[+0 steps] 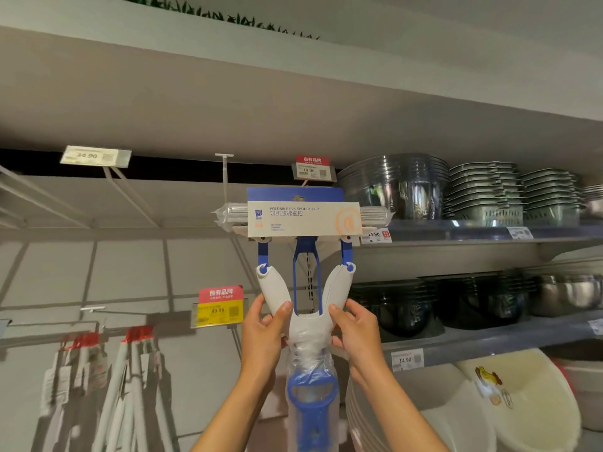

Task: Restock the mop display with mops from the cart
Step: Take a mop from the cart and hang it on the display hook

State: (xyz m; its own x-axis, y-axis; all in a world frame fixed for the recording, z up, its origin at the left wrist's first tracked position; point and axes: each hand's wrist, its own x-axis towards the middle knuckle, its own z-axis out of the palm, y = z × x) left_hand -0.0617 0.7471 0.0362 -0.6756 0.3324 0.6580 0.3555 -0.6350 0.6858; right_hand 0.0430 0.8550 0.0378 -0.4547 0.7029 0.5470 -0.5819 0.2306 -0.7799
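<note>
Hands meet on the white forked yoke of a sponge mop, which is held upright with its head raised. The left hand curls round the yoke's left arm, thumb on the front. The right hand curls round the right arm likewise. Below the hands, the mop's blue handle section sits inside clear plastic wrap.

Above the hands, blue links join the yoke to the wrapped sponge head, which carries a card label reading "FOLDABLE PVA SPONGE MOP". A display hook juts out just left of and above the mop head. A red price tag marked 19.90 hangs directly above it. Right of the mop, shelves hold stacked metal bowls. Lower left of the mop, other packaged mops hang against the wall panel.
</note>
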